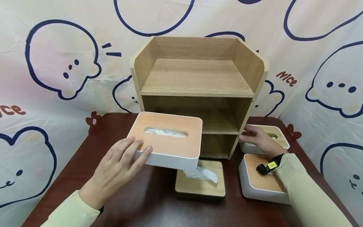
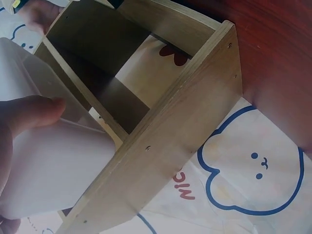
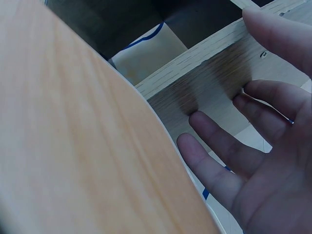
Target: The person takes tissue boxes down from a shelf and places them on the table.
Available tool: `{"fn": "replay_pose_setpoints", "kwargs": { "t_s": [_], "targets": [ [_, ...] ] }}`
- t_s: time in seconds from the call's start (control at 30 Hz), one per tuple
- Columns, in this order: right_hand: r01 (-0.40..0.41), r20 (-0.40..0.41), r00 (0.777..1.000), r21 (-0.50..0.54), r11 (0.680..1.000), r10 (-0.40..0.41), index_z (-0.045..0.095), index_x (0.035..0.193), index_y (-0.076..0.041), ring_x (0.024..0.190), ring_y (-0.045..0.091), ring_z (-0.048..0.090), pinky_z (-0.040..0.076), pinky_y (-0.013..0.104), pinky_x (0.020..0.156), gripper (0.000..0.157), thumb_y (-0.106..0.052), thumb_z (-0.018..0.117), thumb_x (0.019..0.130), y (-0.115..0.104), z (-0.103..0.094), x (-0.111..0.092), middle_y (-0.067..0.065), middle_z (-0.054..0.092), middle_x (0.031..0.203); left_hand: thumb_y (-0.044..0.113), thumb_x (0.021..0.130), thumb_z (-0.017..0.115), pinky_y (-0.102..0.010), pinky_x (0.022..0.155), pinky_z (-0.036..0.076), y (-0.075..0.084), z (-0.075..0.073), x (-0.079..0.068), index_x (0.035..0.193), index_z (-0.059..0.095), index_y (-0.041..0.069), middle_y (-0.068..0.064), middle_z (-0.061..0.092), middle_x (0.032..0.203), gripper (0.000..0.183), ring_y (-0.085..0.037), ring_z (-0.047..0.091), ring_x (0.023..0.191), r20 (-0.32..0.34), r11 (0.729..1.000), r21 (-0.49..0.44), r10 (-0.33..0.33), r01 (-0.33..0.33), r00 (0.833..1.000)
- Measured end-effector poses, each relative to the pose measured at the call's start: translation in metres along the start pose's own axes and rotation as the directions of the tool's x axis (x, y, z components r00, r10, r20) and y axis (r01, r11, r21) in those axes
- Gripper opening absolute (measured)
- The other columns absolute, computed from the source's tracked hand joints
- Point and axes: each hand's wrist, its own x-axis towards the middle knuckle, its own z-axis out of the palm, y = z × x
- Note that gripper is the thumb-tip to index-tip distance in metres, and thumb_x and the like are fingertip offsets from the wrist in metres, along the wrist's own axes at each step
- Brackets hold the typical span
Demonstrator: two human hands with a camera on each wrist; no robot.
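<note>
My left hand (image 1: 119,167) holds a white tissue box (image 1: 167,157) with a light wood lid, raised in front of the wooden shelf (image 1: 198,77). Its fingers lie across the lid's near-left corner, while the left wrist view shows the thumb (image 2: 39,114) on the underside. White tissue shows in the lid's slot. My right hand (image 1: 262,140) rests against the shelf's right side panel (image 3: 219,80). In the right wrist view its fingertips touch the panel's outer face, and the thumb lies at the front edge.
A dark tissue box (image 1: 199,183) with tissue sticking out stands before the shelf. To its right, under my right forearm, is a white wood-lidded box (image 1: 255,189); another white box (image 1: 279,137) sits behind that. A patterned cloth (image 1: 71,126) surrounds the dark red table (image 1: 127,201).
</note>
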Motion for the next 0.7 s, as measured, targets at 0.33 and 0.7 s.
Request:
{"fn": "replay_pose_setpoints", "kwargs": {
  "t_s": [0.33,0.7],
  "targets": [
    [-0.012,-0.001,1.0,-0.021,1.0,0.012,0.032,0.151,-0.002,0.113,0.029,0.059,0.048,0.028,0.09,0.067,-0.026,0.063,0.097,-0.002,0.001,0.0,0.023,0.048,0.139,-0.003,0.102,0.035,-0.049,0.079,0.05,0.002,-0.008,-0.009,0.125,0.053,0.0,-0.028,0.056,0.114,0.03,-0.045,0.055,0.098,0.047,1.0,-0.002,-0.012,0.013,0.999],
    [-0.016,0.002,1.0,-0.019,1.0,0.016,0.032,0.151,-0.004,0.113,0.027,0.06,0.047,0.029,0.091,0.067,-0.026,0.064,0.097,-0.002,0.001,0.0,0.022,0.048,0.14,-0.003,0.103,0.033,-0.05,0.08,0.049,0.004,-0.012,-0.019,0.126,0.052,0.0,-0.028,0.055,0.115,0.03,-0.046,0.054,0.1,0.058,0.999,0.0,-0.037,0.037,0.998]
  ]
}}
